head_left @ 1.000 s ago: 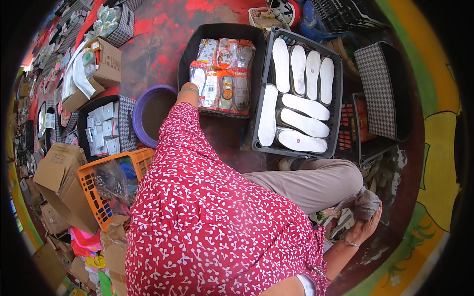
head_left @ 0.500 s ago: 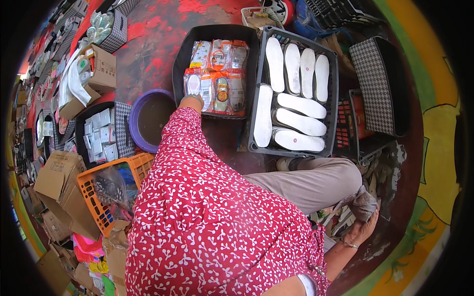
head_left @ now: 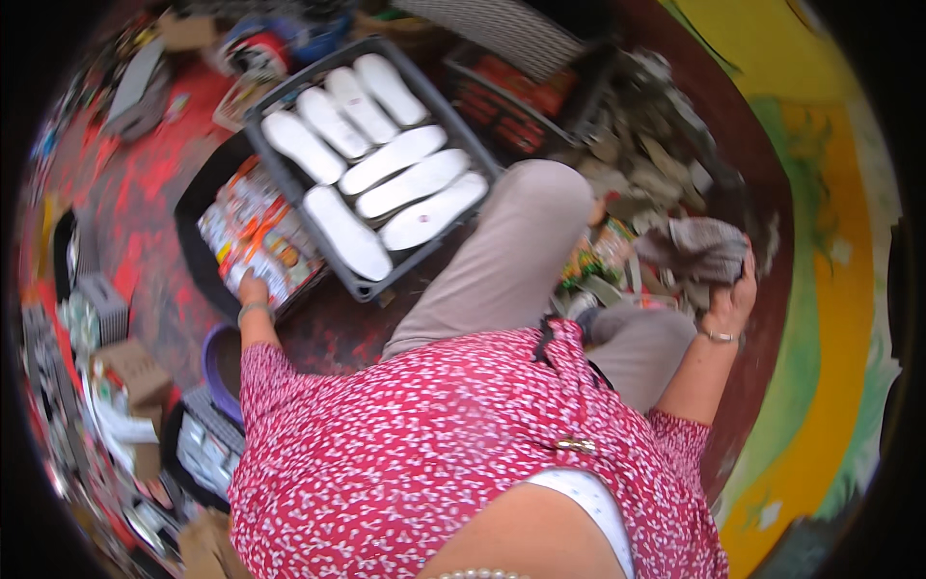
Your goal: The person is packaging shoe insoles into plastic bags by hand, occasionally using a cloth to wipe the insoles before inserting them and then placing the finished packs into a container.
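In my right hand [head_left: 735, 299], at the right of the head view, is a bunched grey cloth [head_left: 696, 249], with my fingers closed on its edge. It hangs over a heap of insoles and wrappers. My left hand [head_left: 253, 288] reaches to the near edge of a black bin [head_left: 198, 265] and touches the plastic-wrapped packets [head_left: 260, 217] there. Blur hides whether its fingers grip one. Beside that bin, a grey crate [head_left: 371, 288] holds several white insoles [head_left: 347, 232] laid in two directions.
A purple basin [head_left: 218, 372] sits near my left forearm. Boxes and bins of goods [head_left: 135, 372] line the left side. Past my knee lie loose grey and beige pieces [head_left: 646, 159] beside a dark crate with red contents [head_left: 511, 87]. A painted wall [head_left: 820, 289] bounds the right.
The view has swung right, so the crate and bin now appear further left. My right hand has raised the grey cloth, which is spread wider. My left hand stays at the packets.
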Demonstrator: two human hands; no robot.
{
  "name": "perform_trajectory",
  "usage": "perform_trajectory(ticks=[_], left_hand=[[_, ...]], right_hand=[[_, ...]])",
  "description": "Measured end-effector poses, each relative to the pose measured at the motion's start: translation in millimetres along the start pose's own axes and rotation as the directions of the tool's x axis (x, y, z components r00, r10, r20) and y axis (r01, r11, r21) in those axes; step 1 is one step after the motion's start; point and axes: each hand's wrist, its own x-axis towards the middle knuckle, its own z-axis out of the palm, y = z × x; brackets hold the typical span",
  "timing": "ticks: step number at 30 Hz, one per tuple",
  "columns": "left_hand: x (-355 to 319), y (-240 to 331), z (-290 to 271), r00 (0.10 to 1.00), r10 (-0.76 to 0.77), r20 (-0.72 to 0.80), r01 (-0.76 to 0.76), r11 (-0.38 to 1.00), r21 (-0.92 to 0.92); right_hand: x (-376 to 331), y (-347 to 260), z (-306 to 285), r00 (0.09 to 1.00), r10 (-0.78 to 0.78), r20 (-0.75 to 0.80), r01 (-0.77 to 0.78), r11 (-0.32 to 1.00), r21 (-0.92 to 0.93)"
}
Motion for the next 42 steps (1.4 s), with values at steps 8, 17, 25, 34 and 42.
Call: perform_trajectory(ticks=[8,17,25,34,42], left_hand=[[-36.3,124.9,-41.5,0.84,0.461,-0.285,-0.519,0.838,-0.172],[-158.3,374.8,-87.0,0.352,0.88,-0.32,-0.926,0.277,-0.257],[-274.3,541.9,-62.6,0.11,0.968,-0.225,-0.822,-0.039,-0.568],[-323.6,669.2,100.3,-0.001,0.882,0.472,-0.963,0.127,-0.24],[-300.6,548.5,261.6,0.607,0.533,0.589,-0.732,0.664,0.153]], right_hand=[[-85.9,-54.5,30.0,0.901,-0.43,-0.057,0.433,0.9,0.057],[-84.7,21.9,-1.9,0.993,-0.073,0.096,0.015,0.861,0.508],[-22.5,19.1,-42.3,0.995,0.021,-0.093,-0.084,0.648,-0.757],[-16.2,25.6,-37.2,0.992,0.11,-0.066,-0.111,0.483,-0.869],[-26.6,25.9,-21.5,0.971,0.238,-0.01,-0.114,0.428,-0.896]])
